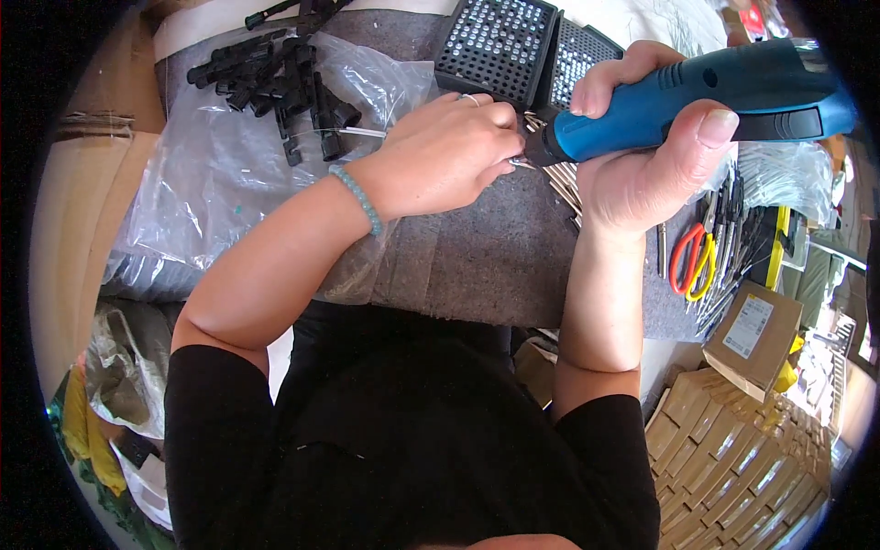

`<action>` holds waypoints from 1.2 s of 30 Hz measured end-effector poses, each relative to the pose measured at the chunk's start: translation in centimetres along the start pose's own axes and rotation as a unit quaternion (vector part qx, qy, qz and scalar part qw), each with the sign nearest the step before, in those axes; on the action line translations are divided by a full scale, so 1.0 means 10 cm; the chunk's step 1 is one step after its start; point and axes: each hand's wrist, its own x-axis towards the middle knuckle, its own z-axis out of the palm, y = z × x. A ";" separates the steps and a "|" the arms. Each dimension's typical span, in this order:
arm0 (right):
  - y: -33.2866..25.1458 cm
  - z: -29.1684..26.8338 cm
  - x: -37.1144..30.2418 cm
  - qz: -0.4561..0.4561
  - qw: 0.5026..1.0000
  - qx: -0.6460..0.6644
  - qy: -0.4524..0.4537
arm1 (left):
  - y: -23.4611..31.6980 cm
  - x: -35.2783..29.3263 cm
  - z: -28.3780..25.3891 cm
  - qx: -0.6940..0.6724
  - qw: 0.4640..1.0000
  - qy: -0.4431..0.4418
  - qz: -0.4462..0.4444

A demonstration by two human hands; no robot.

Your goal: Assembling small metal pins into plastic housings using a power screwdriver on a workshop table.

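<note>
Blue power tool point(680, 103) grasped by right hand point(632, 183), seemingly angled so nose point(543, 145) reaches left hand point(445, 158); left fingers curled, grip contents unclear.

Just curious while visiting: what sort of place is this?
Probably an assembly workshop: the right hand holds a blue power tool, near black trays of small silvery parts and a pile of black pieces.

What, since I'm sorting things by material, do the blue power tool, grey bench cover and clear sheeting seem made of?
Blue power tool: probably hard plastic, satin, with smooth moulded contours.
Grey bench cover: likely felt or carpet, matte, with a fuzzy surface.
Clear sheeting: plastic film, glossy, with bright crinkled highlights.
</note>
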 end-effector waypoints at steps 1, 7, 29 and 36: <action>0.00 0.02 0.01 0.000 1.000 0.001 0.003 | 0.00 0.00 0.00 0.000 1.000 0.000 -0.001; -0.12 0.17 -0.02 0.007 0.999 -0.042 0.019 | 0.00 0.00 0.00 0.003 1.000 -0.006 -0.001; -0.01 0.11 -0.06 0.059 0.996 -0.033 0.055 | 0.04 0.00 -0.02 0.010 1.000 -0.003 -0.019; -0.15 0.18 -0.07 0.116 0.992 -0.036 0.016 | 0.04 0.00 -0.03 -0.001 0.999 -0.022 -0.035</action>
